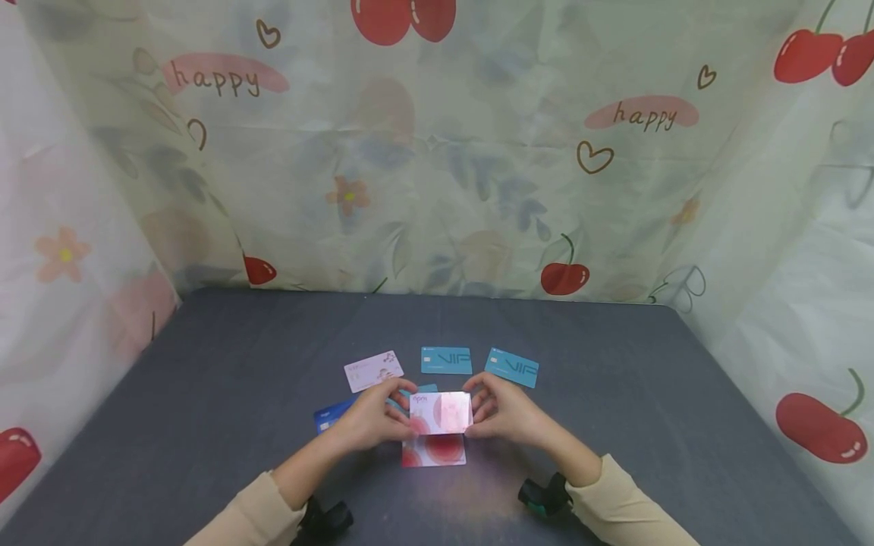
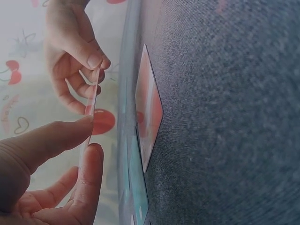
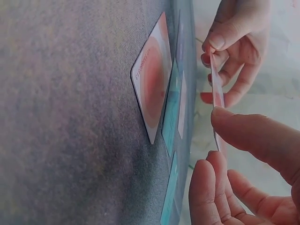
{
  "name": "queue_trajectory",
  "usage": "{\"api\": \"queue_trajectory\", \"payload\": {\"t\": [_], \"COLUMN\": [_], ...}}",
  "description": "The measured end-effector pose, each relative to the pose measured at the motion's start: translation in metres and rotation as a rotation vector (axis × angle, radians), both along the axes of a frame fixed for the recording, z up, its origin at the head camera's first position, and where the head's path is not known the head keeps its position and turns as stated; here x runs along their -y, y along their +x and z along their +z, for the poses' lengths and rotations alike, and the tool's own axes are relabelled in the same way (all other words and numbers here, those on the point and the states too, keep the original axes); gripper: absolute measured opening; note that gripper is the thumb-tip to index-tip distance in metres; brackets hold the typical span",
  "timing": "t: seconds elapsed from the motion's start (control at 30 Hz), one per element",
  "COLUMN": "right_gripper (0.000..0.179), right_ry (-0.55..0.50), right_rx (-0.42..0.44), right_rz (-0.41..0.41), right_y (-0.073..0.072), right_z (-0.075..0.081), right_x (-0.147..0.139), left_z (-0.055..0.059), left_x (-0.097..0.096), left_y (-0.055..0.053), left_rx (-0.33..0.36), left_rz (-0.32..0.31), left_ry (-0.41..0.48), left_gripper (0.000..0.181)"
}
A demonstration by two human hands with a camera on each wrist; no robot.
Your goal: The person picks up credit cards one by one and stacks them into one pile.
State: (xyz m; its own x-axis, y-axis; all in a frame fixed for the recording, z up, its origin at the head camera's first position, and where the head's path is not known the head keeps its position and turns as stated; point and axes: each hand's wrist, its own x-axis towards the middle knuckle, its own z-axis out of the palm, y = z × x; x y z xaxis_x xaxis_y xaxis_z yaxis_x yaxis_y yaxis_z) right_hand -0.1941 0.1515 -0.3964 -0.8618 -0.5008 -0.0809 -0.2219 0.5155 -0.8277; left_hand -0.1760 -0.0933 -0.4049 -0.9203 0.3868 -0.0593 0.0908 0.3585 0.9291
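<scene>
And here the left hand [image 1: 374,415] pinches one short end of the pink-and-white card [image 1: 425,413], the right hand [image 1: 504,411] pinching the other; its long axis runs straight from hand to hand, neither one nearer; it's raised clear of the dark table [image 1: 601,356], the red-patterned card [image 1: 435,451] lying flat below, apart; a teal VIP card [image 1: 446,360] lies beyond.

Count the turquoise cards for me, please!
3 visible: the far row's middle card, its right card, and a third card partly hidden by the left hand and held pink card. More may be hidden.
</scene>
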Motion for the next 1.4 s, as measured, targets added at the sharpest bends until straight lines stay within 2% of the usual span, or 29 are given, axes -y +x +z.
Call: {"api": "queue_trajectory", "payload": {"t": [0.43,0.87,1.17,1.4], "right_gripper": [0.053,0.052,0.052,0.052], "right_ry": [0.017,0.004,0.011,0.002], "right_rx": [-0.011,-0.007,-0.01,0.002], "right_rz": [0.018,0.051,0.062,0.073], "right_y": [0.003,0.004,0.004,0.006], "right_z": [-0.003,-0.008,-0.013,-0.014], "right_x": [0.001,0.004,0.004,0.005], "left_z": [0.001,-0.006,-0.007,-0.008], "left_x": [0.003,0.008,0.009,0.009], "left_y": [0.005,0.007,0.009,0.01], "left_rx": [0.043,0.022,0.038,0.038], "left_rz": [0.015,-0.02,-0.02,-0.029], "left_ry": [-0.012,-0.014,-0.008,-0.037], "left_gripper": [0.06,0.059,0.059,0.059]}}
